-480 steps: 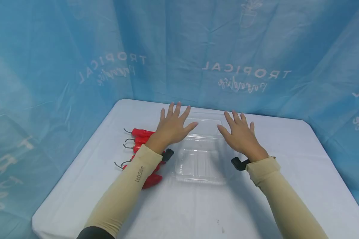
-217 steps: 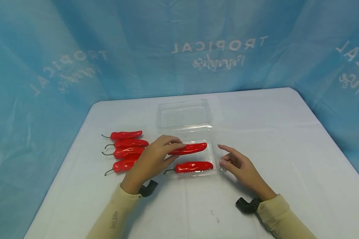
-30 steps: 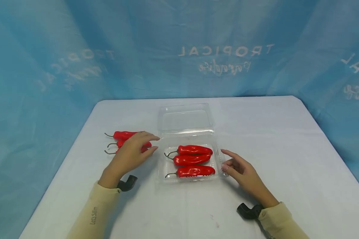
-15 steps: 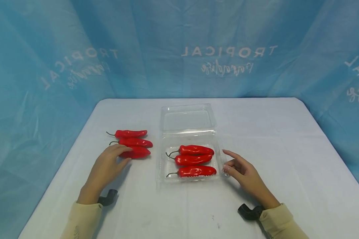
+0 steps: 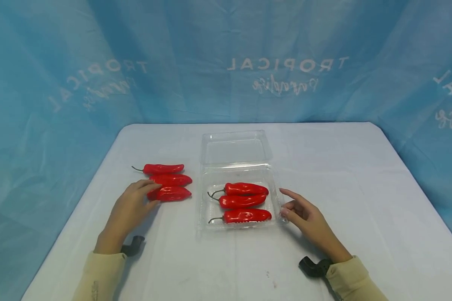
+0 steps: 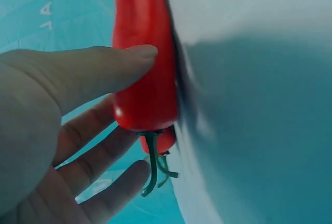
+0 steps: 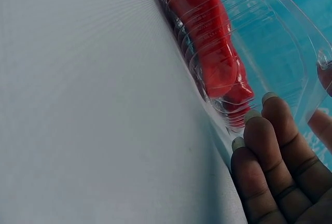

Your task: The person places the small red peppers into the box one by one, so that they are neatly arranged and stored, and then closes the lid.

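Observation:
My left hand (image 5: pixel 129 209) pinches the stem end of the nearest loose red chili pepper (image 5: pixel 173 193) on the left. In the left wrist view the thumb lies across this glossy pepper (image 6: pixel 145 27), with the other fingers behind it and a green stem hanging below. Two more loose peppers lie just beyond, the farthest pepper (image 5: pixel 163 169) showing its full stem. Three peppers sit side by side in the base of a clear plastic clamshell box (image 5: pixel 205 213), stems pointing left. My right hand (image 5: pixel 305 217) holds the box's near right corner between thumb and fingers.
The clamshell's lid (image 5: pixel 236 151) is folded back flat behind its base. A white cloth covers the table (image 5: pixel 335 163), and blue printed curtains (image 5: pixel 196 62) hang along its back and sides. Dark wrist mounts (image 5: pixel 314 267) sit below both hands.
My left hand has moved from beside the box back left to the loose peppers and taken hold of the nearest one. The right hand has stayed at the box corner.

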A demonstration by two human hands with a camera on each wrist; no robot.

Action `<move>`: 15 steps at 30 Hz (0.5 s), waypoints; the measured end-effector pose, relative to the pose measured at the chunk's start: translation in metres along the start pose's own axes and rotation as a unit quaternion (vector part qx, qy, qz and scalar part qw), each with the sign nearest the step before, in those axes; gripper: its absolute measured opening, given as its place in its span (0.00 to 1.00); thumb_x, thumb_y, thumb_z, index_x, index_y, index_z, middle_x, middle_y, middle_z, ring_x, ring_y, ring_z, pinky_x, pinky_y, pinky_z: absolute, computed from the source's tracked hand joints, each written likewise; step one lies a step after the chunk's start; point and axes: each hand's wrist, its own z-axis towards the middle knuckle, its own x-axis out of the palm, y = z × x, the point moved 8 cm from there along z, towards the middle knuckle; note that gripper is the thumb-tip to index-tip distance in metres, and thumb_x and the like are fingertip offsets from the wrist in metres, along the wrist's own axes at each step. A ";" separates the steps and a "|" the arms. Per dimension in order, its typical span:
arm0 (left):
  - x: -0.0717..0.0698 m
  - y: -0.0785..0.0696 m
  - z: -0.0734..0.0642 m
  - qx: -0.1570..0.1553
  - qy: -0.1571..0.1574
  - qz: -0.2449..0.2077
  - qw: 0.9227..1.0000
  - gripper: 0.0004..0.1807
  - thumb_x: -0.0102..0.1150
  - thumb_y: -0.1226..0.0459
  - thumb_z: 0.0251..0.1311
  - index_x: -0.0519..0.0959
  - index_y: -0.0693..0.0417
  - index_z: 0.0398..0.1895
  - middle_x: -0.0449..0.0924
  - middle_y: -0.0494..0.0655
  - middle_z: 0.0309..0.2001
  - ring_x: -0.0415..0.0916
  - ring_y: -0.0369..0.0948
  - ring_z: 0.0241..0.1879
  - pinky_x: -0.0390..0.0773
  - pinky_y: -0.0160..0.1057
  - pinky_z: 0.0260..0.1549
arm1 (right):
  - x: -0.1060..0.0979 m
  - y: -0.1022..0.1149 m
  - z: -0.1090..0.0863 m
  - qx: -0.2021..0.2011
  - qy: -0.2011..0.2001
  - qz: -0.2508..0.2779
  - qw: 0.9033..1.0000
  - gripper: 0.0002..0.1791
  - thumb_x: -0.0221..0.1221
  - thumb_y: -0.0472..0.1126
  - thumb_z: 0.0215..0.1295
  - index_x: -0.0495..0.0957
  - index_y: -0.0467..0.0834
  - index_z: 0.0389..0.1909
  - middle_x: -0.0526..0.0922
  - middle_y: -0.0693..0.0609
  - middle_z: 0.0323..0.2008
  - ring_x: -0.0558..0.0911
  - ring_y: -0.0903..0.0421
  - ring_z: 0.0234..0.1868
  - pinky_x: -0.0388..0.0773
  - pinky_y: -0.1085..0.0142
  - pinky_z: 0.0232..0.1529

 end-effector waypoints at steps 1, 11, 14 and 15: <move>0.002 0.001 -0.001 -0.006 0.008 -0.003 1.000 0.38 0.82 0.69 0.46 0.78 0.60 0.64 0.75 0.63 0.61 0.71 0.62 0.61 0.80 0.61 0.52 | 0.000 0.001 0.000 0.001 0.000 -0.002 1.000 0.31 0.63 0.39 0.72 0.68 0.49 0.74 0.85 0.49 0.42 0.85 0.55 0.38 0.85 0.65 0.41; 0.009 0.005 -0.006 -0.029 0.032 -0.031 0.999 0.37 0.79 0.67 0.51 0.76 0.58 0.67 0.74 0.62 0.63 0.70 0.61 0.64 0.78 0.61 0.55 | 0.000 0.001 0.000 0.010 -0.001 -0.003 1.000 0.31 0.63 0.40 0.72 0.68 0.50 0.74 0.85 0.49 0.42 0.85 0.55 0.39 0.85 0.66 0.42; 0.006 0.004 -0.007 -0.017 0.022 -0.037 0.999 0.37 0.79 0.68 0.50 0.76 0.57 0.66 0.75 0.61 0.62 0.71 0.60 0.62 0.79 0.60 0.53 | 0.000 0.001 0.000 0.009 0.001 -0.001 1.000 0.31 0.63 0.40 0.72 0.68 0.50 0.74 0.85 0.48 0.42 0.85 0.54 0.39 0.85 0.66 0.42; 0.004 0.002 -0.007 -0.010 0.016 -0.040 0.999 0.37 0.79 0.68 0.50 0.77 0.57 0.66 0.76 0.60 0.61 0.72 0.59 0.62 0.80 0.60 0.53 | 0.000 0.001 0.000 0.009 0.001 0.000 1.000 0.31 0.63 0.40 0.72 0.68 0.50 0.74 0.85 0.48 0.42 0.85 0.54 0.39 0.85 0.65 0.42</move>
